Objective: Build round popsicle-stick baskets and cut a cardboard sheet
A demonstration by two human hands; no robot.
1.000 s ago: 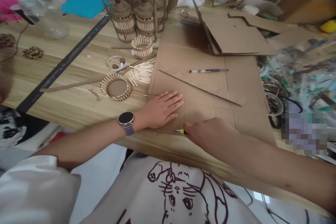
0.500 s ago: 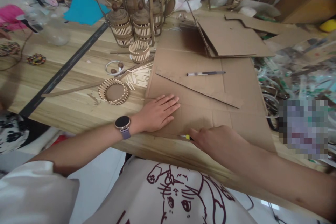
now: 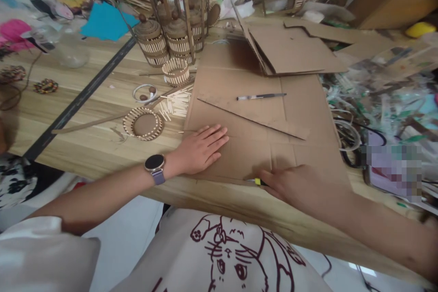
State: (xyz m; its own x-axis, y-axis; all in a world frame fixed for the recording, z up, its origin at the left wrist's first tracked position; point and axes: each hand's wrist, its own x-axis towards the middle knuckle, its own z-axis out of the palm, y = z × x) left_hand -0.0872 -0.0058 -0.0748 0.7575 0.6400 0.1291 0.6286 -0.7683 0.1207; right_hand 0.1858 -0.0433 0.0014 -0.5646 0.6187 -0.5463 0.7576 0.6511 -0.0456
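A large flat sheet of brown cardboard point(image 3: 246, 146) lies on the wooden table. My left hand point(image 3: 203, 148) rests flat on its left part with the fingers stretched out. Near the sheet's front edge, my right hand point(image 3: 282, 182) is closed around a cutter point(image 3: 257, 181) with a yellow part; its blade points left along the cardboard. A pen point(image 3: 261, 96) lies on the sheet, above a long slanting dark slit point(image 3: 251, 119). Folded cardboard point(image 3: 297, 50) stands at the sheet's back.
Left of the sheet are a round stick basket point(image 3: 143, 124), a smaller one point(image 3: 175, 72), loose short sticks point(image 3: 176, 104) and a long dark ruler point(image 3: 82, 96). Lidded baskets point(image 3: 150, 41) stand behind. Plastic wrappings point(image 3: 386, 100) crowd the right side.
My right hand has moved right along the front edge with the cutter, and more of its blade shows. The view has shifted slightly; my left hand stays flat on the cardboard.
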